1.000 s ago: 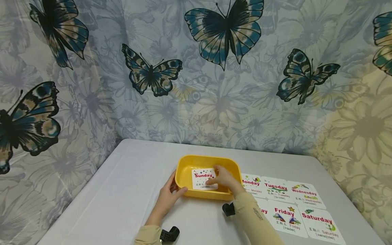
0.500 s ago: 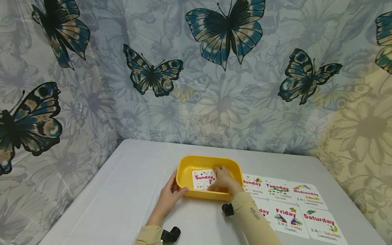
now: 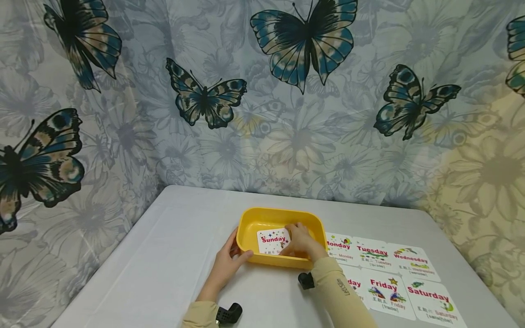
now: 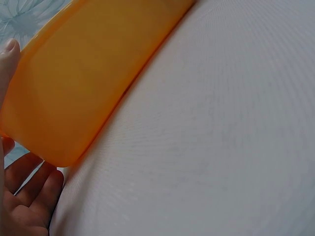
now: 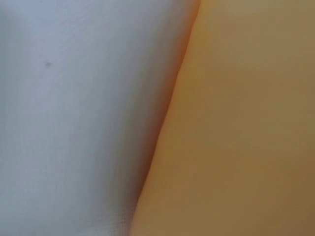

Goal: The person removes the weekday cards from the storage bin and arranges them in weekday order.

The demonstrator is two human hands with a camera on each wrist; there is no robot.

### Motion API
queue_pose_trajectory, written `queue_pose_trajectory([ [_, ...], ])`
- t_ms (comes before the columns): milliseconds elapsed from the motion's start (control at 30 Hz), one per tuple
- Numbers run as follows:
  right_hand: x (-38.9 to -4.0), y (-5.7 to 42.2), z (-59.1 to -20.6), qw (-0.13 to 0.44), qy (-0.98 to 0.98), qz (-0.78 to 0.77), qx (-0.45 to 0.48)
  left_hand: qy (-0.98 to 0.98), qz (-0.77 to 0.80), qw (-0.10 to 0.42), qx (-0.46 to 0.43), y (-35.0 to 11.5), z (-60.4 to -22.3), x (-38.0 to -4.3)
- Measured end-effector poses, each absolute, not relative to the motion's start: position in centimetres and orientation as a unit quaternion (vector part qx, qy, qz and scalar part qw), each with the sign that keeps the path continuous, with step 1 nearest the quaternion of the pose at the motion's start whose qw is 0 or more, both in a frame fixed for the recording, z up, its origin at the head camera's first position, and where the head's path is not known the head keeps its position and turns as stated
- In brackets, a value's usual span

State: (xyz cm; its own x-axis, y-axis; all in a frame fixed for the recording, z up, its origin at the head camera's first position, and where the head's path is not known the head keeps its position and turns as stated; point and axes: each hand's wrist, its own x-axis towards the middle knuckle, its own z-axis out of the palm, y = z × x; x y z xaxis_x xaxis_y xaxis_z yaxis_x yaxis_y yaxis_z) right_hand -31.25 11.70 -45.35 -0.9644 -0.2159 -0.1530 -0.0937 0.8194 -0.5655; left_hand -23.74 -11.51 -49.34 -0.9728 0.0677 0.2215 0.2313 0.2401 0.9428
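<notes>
A yellow plastic tray (image 3: 280, 260) stands on the table with a white Sunday card (image 3: 267, 240) inside. My left hand (image 3: 227, 263) holds the tray's left end, its thumb at the front rim and its fingers round the side. In the left wrist view that hand (image 4: 32, 191) shows beside the tray's outer wall (image 4: 88, 73). My right hand (image 3: 301, 241) reaches down into the tray, its bent fingers and thumb gripping the card's right part, which they hide. Only the tray wall (image 5: 236, 128) and white cloth fill the right wrist view; no fingers show there.
Right of the tray lie several white weekday cards in two rows, among them Tuesday (image 3: 372, 253), Wednesday (image 3: 416, 264), Friday (image 3: 385, 294) and Saturday (image 3: 432, 300). The right forearm partly covers the front row. A butterfly-patterned curtain (image 3: 303, 150) rises behind the white table (image 3: 164, 255).
My right hand has shifted right and lower over the Sunday card, its thumb moving towards the card's bottom edge. My left hand keeps its hold on the tray.
</notes>
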Motion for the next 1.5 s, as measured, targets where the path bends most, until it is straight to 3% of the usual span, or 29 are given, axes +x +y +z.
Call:
queue_pose_trajectory([
  [400, -31.4, 11.7, -45.2, 0.063, 0.910, -0.409, -0.001, -0.785, -0.609, 0.064, -0.095, -11.3, -46.9, -22.3],
  [800, -30.8, 12.8, -43.3, 0.016, 0.891, -0.453, -0.012, -0.783, -0.612, 0.062, -0.093, -11.4, -47.1, -22.3],
  [1100, -28.9, 16.2, -41.7, 0.058, 0.812, -0.581, -0.010, -0.782, -0.612, 0.063, -0.101, -11.4, -47.2, -22.4],
  [1500, -25.2, 20.8, -41.6, 0.101, 0.769, -0.630, -0.018, -0.777, -0.616, 0.067, -0.112, -11.5, -47.5, -22.6],
])
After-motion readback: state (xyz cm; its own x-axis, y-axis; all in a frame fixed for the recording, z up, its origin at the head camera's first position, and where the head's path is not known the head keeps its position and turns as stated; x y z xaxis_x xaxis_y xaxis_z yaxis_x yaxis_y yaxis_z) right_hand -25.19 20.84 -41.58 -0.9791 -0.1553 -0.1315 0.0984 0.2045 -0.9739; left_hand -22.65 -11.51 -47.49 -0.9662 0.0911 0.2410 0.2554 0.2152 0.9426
